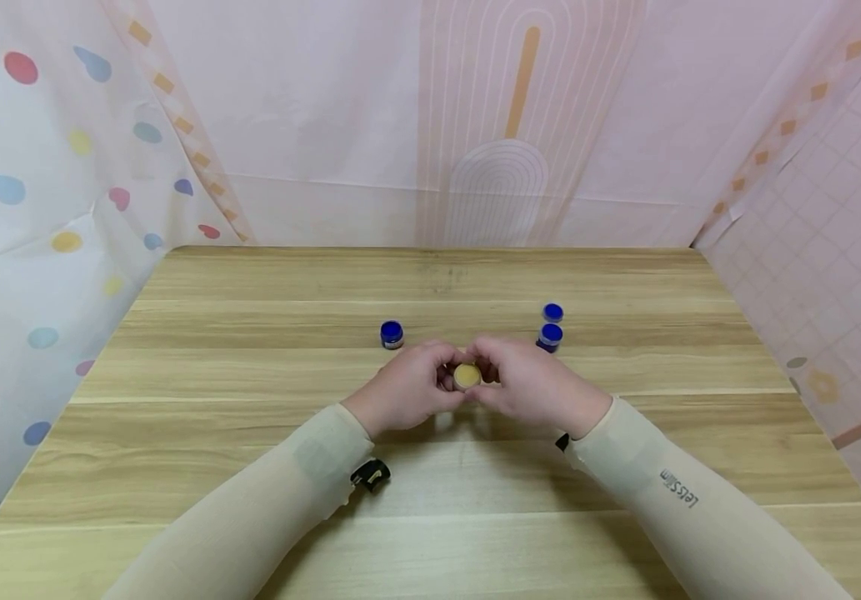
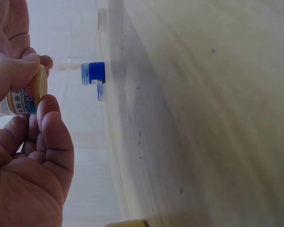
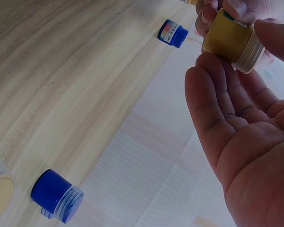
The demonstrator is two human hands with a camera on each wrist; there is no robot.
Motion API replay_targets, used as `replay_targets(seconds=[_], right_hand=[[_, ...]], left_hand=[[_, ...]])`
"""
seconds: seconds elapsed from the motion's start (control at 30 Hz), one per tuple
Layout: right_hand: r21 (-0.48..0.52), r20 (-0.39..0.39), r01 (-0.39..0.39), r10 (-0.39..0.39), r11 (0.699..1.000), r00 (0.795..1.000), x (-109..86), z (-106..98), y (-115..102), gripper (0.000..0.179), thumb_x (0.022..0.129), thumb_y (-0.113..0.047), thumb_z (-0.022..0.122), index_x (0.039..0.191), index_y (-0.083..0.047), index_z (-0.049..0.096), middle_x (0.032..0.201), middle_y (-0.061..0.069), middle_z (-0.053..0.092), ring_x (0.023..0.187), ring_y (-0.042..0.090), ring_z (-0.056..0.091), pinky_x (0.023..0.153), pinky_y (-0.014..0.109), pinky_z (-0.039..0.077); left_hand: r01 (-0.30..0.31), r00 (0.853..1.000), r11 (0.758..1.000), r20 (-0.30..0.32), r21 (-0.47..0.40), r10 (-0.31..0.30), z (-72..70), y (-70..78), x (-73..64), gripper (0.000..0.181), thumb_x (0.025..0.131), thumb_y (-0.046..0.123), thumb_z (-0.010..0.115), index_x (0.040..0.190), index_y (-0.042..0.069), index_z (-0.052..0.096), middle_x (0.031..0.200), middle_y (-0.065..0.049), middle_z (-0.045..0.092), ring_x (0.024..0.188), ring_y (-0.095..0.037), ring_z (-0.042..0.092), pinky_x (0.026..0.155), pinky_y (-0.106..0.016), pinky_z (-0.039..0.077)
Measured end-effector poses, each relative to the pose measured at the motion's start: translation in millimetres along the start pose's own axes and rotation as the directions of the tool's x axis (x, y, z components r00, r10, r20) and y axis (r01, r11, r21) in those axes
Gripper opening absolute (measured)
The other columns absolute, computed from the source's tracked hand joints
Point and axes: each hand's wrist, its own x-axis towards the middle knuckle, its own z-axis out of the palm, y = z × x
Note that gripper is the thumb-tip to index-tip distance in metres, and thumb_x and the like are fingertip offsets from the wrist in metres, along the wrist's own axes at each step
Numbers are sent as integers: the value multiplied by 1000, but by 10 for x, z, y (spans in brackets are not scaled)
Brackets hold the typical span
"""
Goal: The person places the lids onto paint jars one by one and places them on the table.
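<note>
Both hands hold a small yellow gouache jar (image 1: 468, 377) with a clear lid, above the table. My left hand (image 1: 415, 385) grips the jar's labelled body (image 2: 23, 100) between thumb and fingers. From the other side, my right hand (image 1: 528, 385) pinches the jar near its lid (image 3: 248, 54), thumb on one side and fingers on the other. Beyond the left hand stands a blue paint jar (image 1: 391, 334) with its threaded neck bare. A lidded blue jar (image 1: 549, 337) stands beyond the right hand, a loose blue-stained lid (image 1: 553, 312) just behind it.
The wooden table (image 1: 197, 350) meets patterned cloth (image 1: 310, 125) at the back and sides. A ridged, cream-topped lid (image 3: 1, 191) shows at the right wrist view's lower left edge. Something yellow (image 2: 128, 223) is cut off at the bottom of the left wrist view.
</note>
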Motion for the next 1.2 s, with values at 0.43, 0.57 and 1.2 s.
replay_targets(seconds=[0.43, 0.57, 1.2], right_hand=[[35, 12, 12, -12, 999, 1000, 4, 14, 22, 33, 93, -11, 80, 123, -9, 66, 104, 2, 73, 90, 12, 67, 81, 30, 57], [23, 13, 10, -11, 1000, 1000, 6, 12, 16, 30, 93, -8, 77, 121, -10, 67, 101, 0, 72, 88, 12, 64, 81, 30, 55], [6, -9, -13, 13, 1000, 1000, 3, 37, 21, 29, 91, -19, 84, 110, -11, 64, 93, -2, 70, 83, 10, 63, 75, 28, 54]], left_hand=[[6, 1000, 1000, -6, 2, -6, -12, -5, -5, 22, 92, 17, 81, 109, 10, 71, 100, -1, 65, 86, -11, 62, 80, -26, 54], [-2, 1000, 1000, -7, -7, 2, -20, 6, -12, 25, 91, 16, 82, 113, 7, 71, 102, -2, 66, 86, -11, 62, 80, -25, 55], [7, 1000, 1000, 10, -6, -7, -12, 20, -18, 30, 91, 18, 83, 117, 8, 72, 109, -4, 66, 91, -12, 63, 82, -27, 56]])
